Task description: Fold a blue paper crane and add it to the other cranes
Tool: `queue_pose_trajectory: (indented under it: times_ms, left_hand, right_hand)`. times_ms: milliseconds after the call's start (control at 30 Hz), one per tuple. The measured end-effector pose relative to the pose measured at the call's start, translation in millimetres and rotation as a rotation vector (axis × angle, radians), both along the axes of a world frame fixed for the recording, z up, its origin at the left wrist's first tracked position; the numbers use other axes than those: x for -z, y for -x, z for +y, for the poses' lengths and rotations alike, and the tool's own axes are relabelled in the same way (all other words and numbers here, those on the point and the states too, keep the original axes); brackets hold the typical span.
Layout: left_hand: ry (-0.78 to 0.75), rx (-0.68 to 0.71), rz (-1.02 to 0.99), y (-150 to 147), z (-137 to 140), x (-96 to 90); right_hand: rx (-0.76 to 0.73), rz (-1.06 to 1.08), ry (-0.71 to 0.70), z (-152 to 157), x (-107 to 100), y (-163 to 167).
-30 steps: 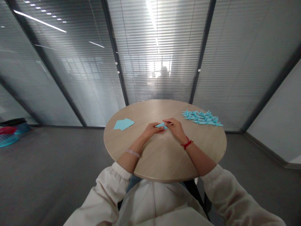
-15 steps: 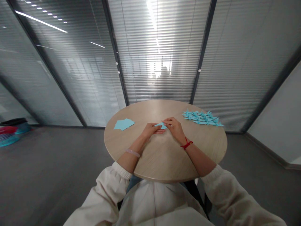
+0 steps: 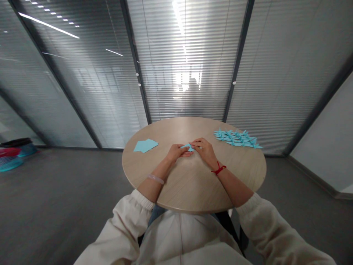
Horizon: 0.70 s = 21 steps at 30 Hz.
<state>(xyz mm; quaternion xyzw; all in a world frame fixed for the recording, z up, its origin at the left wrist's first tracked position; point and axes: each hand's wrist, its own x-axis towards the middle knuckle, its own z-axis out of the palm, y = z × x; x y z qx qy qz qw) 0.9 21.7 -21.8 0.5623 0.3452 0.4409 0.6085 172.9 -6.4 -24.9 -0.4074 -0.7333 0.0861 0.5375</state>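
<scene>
A small piece of folded light-blue origami paper (image 3: 188,147) is between my two hands over the middle of the table. My left hand (image 3: 175,151) grips it from the left, thumb on top and fingers beneath. From the other side, my right hand (image 3: 204,148) pinches its right edge with the fingertips. The fingers partly cover the paper, so its exact folded shape is hard to make out. Several finished paper cranes (image 3: 237,138) of the same blue lie in rows at the right. Flat blue paper sheets (image 3: 145,145) rest in a loose stack at the left.
The round wooden table (image 3: 193,191) reaches from my lap towards a glass wall with blinds (image 3: 187,103). On the floor at far left are a blue basket (image 3: 11,162) and a dark-rimmed bin (image 3: 26,147).
Both hands stay in the same place around the paper. My right fingertips have shifted very slightly at its edge; the cranes and sheets have not moved.
</scene>
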Motion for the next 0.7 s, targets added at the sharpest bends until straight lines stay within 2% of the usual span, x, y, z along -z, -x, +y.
queue_pose_trajectory:
  times_ms: [167,467,700]
  left_hand:
    - [-0.009,0.046,0.083,-0.6,-2.7,-3.3]
    - [-0.049,0.086,0.094,0.5,-13.6,-13.2]
    - [-0.017,0.065,0.067,-0.1,-10.1,-10.3]
  right_hand:
    - [0.007,0.027,-0.008,2.2,2.9,-0.8]
    - [0.028,0.043,-0.081,1.3,1.3,-0.3]
    - [-0.006,0.003,-0.129,1.3,0.5,-1.1]
